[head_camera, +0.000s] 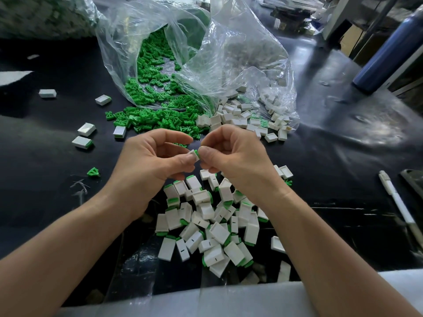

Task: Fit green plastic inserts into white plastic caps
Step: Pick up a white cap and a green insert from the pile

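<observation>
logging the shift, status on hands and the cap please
Left grip pinches white cap. Right grip pinches green insert against it. Nothing in the way.

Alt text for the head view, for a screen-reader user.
The left hand pinches a white cap while the right hand pinches a green insert against it, over a black table. Finished caps lie piled below the hands; beyond them, clear bags spill green inserts and empty caps.
</observation>
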Demonstrator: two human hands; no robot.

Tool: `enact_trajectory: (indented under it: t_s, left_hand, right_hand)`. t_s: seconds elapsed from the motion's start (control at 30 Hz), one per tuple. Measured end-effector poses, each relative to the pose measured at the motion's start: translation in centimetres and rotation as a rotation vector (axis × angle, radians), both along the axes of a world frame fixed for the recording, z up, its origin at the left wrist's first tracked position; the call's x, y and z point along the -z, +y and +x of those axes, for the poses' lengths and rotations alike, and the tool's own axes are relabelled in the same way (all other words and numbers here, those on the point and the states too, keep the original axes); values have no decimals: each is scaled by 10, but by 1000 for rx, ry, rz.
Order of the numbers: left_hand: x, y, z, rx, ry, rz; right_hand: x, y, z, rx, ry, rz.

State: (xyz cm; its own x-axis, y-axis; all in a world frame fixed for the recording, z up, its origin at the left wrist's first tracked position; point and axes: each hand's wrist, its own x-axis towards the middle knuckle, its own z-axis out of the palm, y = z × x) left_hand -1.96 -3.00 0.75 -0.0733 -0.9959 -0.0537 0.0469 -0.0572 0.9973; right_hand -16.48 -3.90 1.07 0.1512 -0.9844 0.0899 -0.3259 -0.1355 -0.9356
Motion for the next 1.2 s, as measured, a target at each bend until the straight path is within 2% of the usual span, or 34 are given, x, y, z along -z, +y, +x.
enact_trajectory:
  t_s: [0.1, 0.43, 0.57, 0.7, 0.97, 1.1, 1.2]
  left_hand:
    - [0, 1, 0, 18, -12, -6]
    - [0, 1, 0, 32, 21, -12]
    - [0, 1, 1, 51, 1, -33]
    - [1, 2, 3, 68, -31, -55]
    - [0, 6, 8, 166, -212, -163]
    - [-1, 7, 9, 185, -185, -190]
    - [-4, 5, 7, 175, -54, -137]
  right_hand:
    - [-2, 0, -3, -28, -10, 51]
    - [-2, 2, -5, -64, 148, 96]
    - [-3, 4, -6, -92, 350, -11]
    - [-6, 7, -7, -151, 429, -98]
    - [-10, 12, -8, -307, 671, -207]
    - [-10, 12, -8, -328, 615, -235]
    - [-9, 10, -10, -239, 422, -194]
